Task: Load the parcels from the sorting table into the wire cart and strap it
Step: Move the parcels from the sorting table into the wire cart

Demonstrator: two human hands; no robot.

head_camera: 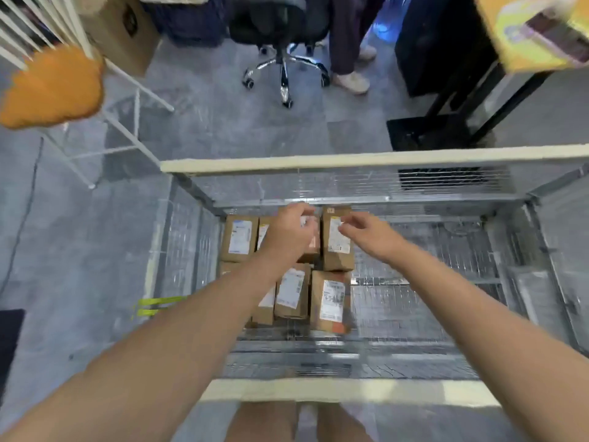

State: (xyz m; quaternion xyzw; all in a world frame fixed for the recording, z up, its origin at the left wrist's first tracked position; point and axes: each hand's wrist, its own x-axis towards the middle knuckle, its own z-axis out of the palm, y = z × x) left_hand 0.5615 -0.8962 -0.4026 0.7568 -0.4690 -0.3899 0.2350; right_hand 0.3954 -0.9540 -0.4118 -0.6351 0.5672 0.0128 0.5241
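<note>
Your left hand curls over a brown cardboard parcel at frame centre, grip unclear. Your right hand hangs loose, empty, just right. The parcel's long axis runs up-frame inside the silver wire-mesh cart.

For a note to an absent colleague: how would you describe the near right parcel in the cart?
Brown parcels fill the left part of the wire cart. In the row nearer the person, take the rightmost parcel. Unlike its row neighbours, it has an orange patch at its near corner.
</note>
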